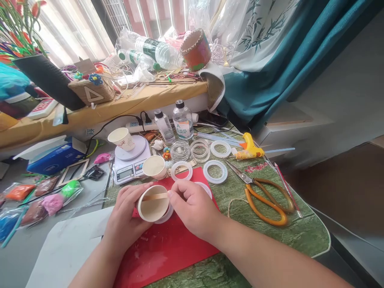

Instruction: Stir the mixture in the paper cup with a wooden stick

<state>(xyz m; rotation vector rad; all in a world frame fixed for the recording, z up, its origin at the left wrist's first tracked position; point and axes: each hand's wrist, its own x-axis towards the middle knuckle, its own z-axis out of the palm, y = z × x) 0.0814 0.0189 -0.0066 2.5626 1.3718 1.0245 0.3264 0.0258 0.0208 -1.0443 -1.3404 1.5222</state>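
My left hand (127, 212) is wrapped around a paper cup (153, 214), tilted so its mouth faces me, above a red sheet (168, 252). Between the thumb and fingers of my right hand (192, 208) is a flat wooden stick (154, 197), its far end inside the cup. Just behind stands a second paper cup (155, 168). Ring-shaped silicone molds (215, 172) lie around the far edge of the sheet, one partly hidden by my right hand. A third paper cup (121, 139) sits on a digital kitchen scale (132, 160).
Large scissors (264, 196) with orange handles and a yellow glue gun (248, 148) lie on the right. Two clear bottles (183, 122) stand at the back. Bagged colored clay (54, 204) and a blue tissue box (57, 156) are on the left.
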